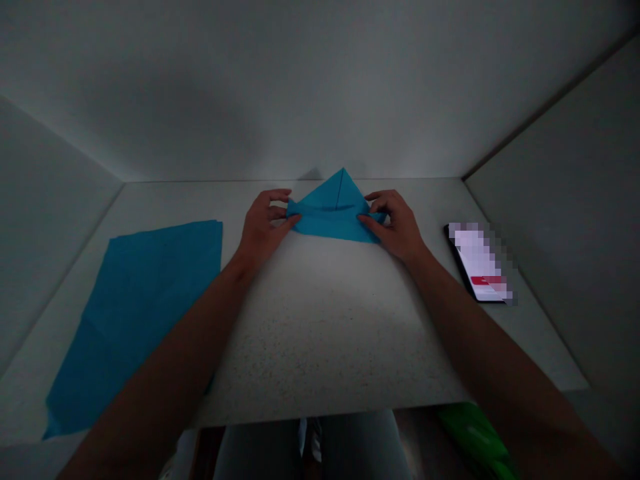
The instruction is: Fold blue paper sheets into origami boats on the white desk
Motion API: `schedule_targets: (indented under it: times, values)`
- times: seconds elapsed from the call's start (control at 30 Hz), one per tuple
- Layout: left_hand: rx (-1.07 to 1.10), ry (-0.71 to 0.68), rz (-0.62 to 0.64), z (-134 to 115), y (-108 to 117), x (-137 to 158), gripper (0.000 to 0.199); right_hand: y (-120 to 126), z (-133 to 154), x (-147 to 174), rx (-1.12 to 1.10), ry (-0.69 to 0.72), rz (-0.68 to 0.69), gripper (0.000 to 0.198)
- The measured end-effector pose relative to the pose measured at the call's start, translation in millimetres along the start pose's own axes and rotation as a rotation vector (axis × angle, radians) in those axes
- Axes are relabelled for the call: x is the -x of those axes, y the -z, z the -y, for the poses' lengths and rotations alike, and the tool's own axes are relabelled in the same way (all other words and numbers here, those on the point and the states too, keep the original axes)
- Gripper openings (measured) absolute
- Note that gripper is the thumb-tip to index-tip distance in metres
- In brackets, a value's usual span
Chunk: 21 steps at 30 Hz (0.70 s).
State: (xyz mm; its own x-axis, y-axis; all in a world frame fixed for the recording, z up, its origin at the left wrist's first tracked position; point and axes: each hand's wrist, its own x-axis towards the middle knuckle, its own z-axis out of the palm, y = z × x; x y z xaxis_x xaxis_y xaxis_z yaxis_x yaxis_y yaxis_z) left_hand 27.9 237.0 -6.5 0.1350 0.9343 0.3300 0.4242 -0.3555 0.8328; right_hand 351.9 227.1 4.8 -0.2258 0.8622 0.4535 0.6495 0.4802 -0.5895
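Note:
A folded sheet of blue paper (330,223) is held up over the pale tabletop, near its back edge. Its upper part rises to a point with a crease running down from the tip, and a folded band crosses its lower part. My left hand (266,223) pinches the left end, thumb in front and fingers behind. At the right end, my right hand (395,221) grips the paper in the same way, its thumb pressed on the band. Both hands are closed on the paper.
Flat blue paper sheets (150,293) lie on the left, partly under my left forearm. A phone (480,263) with a lit screen rests on the right. White walls enclose the tabletop (325,340) at the back and sides. Something green (477,437) is below the front edge.

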Motion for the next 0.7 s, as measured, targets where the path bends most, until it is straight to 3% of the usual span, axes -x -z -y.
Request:
schedule_targets:
  times: [0.13, 0.2, 0.3, 0.43, 0.7]
  values:
    - [-0.045, -0.028, 0.013, 1, 2, -1, 0.055, -2, 2, 4, -0.008, -0.045, -0.083, 0.045]
    - [-0.116, -0.086, 0.042, -1, 5, -1, 0.043, 0, 6, 5, 0.041, -0.044, -0.128, 0.051]
    - [-0.227, -0.178, 0.056, -7, 8, -2, 0.02, 6, 10, 5, 0.147, 0.007, -0.132, 0.036]
    - [-0.323, -0.241, 0.093, -13, 8, 0, 0.019, 10, 6, 3, 0.253, 0.038, -0.015, 0.025]
    - [-0.394, -0.285, 0.364, -12, 5, 5, 0.03, 4, -6, 6, 0.249, 0.068, 0.251, 0.038]
